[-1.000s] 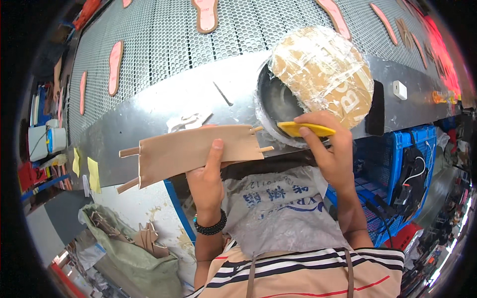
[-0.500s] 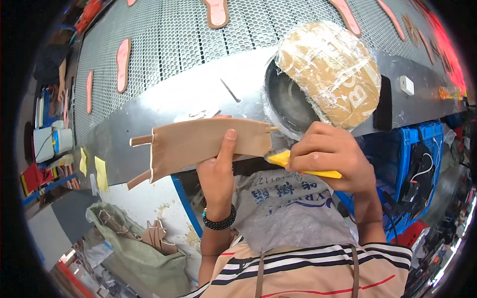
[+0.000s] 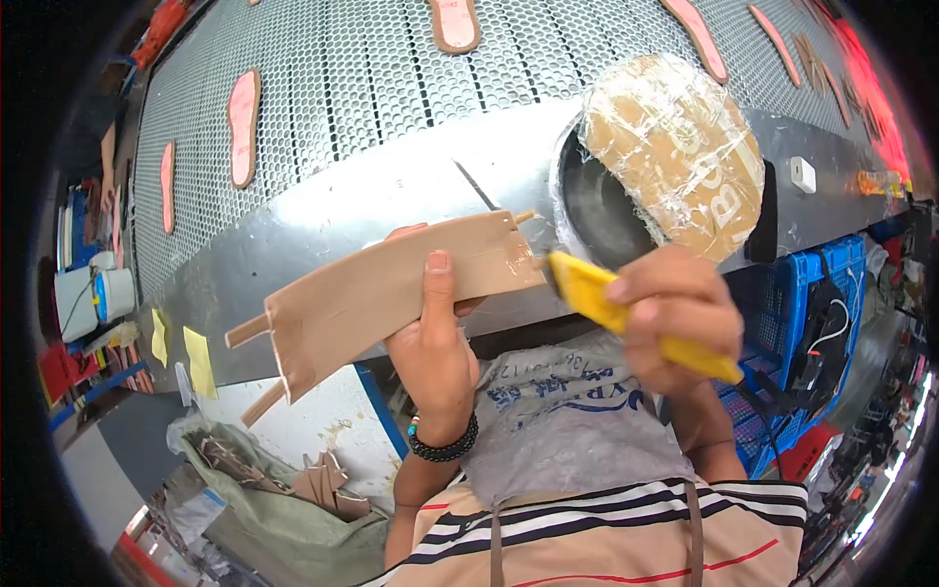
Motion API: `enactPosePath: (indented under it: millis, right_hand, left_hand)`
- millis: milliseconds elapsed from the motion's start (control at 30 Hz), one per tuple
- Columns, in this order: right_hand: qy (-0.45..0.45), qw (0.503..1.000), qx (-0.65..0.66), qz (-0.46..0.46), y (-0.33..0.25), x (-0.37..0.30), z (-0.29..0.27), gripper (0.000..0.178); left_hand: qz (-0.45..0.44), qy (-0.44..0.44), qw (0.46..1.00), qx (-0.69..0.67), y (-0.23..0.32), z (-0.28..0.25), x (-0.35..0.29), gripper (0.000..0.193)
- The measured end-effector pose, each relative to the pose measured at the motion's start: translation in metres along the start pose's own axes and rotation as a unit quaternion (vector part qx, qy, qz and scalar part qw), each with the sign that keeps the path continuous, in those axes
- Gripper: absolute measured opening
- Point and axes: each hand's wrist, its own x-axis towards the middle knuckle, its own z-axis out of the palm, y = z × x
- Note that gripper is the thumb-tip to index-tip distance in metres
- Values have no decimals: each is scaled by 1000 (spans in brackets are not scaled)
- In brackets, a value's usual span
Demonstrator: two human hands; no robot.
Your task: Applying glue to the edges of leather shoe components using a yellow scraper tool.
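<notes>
My left hand (image 3: 435,367) is closed on a tan leather piece (image 3: 377,298), thumb on top and fingers beneath. Narrow straps stick out from both ends of the piece. Wet, shiny patches show near its right end. My right hand (image 3: 680,318), slightly blurred, grips a yellow-handled brush (image 3: 592,292). The dark brush tip is close to the right end of the leather; whether they touch I cannot tell. Just beyond stands a round metal pot (image 3: 599,201), partly covered by a plastic-wrapped cardboard lid (image 3: 690,152).
Pink insoles (image 3: 244,127) lie on a perforated conveyor (image 3: 342,88) behind the metal ledge (image 3: 323,210). A dark flat object (image 3: 766,215) and white plug (image 3: 803,174) sit right of the pot. A blue crate (image 3: 827,303) stands at right, a green sack (image 3: 259,489) at lower left.
The leather piece has tilted, its left end lower and its right end higher. My right hand has moved slightly right, swinging the brush to a steeper slant. Shiny patches now show on the leather.
</notes>
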Motion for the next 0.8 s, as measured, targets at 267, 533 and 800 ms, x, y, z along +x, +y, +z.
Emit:
enactPosePath:
  millis: [267,533,800]
  right_hand:
    - [118,983,-120,67,2,9,-27,23]
    - [222,957,-184,29,-24,-31,-104,23]
    - [405,879,-219,128,-21,-50,-182,15]
  left_hand:
    - [22,-12,1000,3,23,-5,38,35]
    - [53,-440,892,91,18,192,155,32]
    - [-202,-532,807,157,-109,475,197,40]
